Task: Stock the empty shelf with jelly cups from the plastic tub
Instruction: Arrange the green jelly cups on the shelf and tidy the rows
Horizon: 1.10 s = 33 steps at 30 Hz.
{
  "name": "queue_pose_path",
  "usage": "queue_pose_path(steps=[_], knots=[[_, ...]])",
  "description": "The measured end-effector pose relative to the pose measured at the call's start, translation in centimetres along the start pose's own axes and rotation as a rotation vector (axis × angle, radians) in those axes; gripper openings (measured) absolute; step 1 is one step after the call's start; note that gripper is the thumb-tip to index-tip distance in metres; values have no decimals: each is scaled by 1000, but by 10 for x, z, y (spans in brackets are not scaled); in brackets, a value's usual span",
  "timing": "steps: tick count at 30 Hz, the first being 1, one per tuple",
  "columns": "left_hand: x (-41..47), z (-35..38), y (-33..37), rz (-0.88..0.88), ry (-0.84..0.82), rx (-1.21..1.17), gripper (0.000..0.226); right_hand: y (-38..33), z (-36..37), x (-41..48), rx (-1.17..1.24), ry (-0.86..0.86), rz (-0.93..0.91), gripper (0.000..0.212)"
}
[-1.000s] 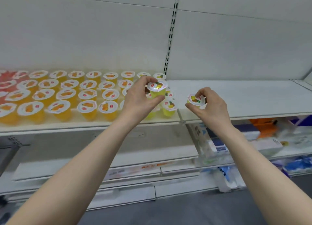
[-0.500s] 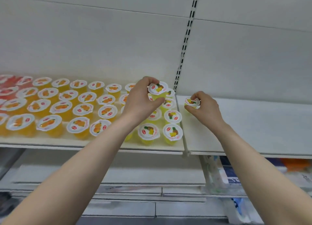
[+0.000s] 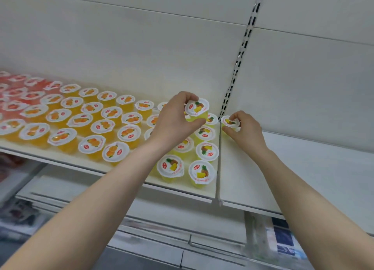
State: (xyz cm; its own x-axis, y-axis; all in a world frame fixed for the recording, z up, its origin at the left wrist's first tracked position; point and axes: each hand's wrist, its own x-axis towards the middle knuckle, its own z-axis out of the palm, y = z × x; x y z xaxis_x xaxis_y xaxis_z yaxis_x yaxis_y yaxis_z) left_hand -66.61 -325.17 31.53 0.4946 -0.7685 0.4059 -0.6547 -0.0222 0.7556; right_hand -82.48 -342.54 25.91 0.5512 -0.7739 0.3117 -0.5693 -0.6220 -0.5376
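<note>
My left hand (image 3: 175, 118) grips a yellow pineapple jelly cup (image 3: 196, 108) by its rim, held above the back right corner of the left shelf (image 3: 178, 185). My right hand (image 3: 245, 130) pinches a second yellow jelly cup (image 3: 228, 121) at the back left corner of the bare right shelf (image 3: 303, 168), close to the rear wall. Whether that cup touches the shelf I cannot tell. Several yellow pineapple cups (image 3: 200, 173) stand below my left hand. The plastic tub is out of view.
Rows of orange jelly cups (image 3: 93, 126) fill the left shelf, with red cups (image 3: 14, 87) at the far left. A slotted upright rail (image 3: 239, 55) runs up the back wall between the two shelves. Lower shelves hold packaged goods (image 3: 283, 239).
Both hands have moved up and back toward the rear wall with their cups. The view has swung closer to the shelf and rightward.
</note>
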Motion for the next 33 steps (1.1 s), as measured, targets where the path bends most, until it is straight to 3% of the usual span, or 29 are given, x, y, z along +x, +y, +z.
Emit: queue_pose_path(steps=[7,13,19,24,33], knots=[[1,16,20,60,-45,84,59,9,-5,3,-5,-41,-55,30],[-2,40,35,106,-119,197,56,21,-23,3,-44,-144,-190,38],[-2,74,37,283,-188,670,63,37,-48,-6,-179,-65,-245,38],[-4,98,35,254,-304,901,70,44,-54,-9,-232,9,-264,35],[-8,103,37,203,-295,972,74,43,-60,-12,-256,20,-301,35]])
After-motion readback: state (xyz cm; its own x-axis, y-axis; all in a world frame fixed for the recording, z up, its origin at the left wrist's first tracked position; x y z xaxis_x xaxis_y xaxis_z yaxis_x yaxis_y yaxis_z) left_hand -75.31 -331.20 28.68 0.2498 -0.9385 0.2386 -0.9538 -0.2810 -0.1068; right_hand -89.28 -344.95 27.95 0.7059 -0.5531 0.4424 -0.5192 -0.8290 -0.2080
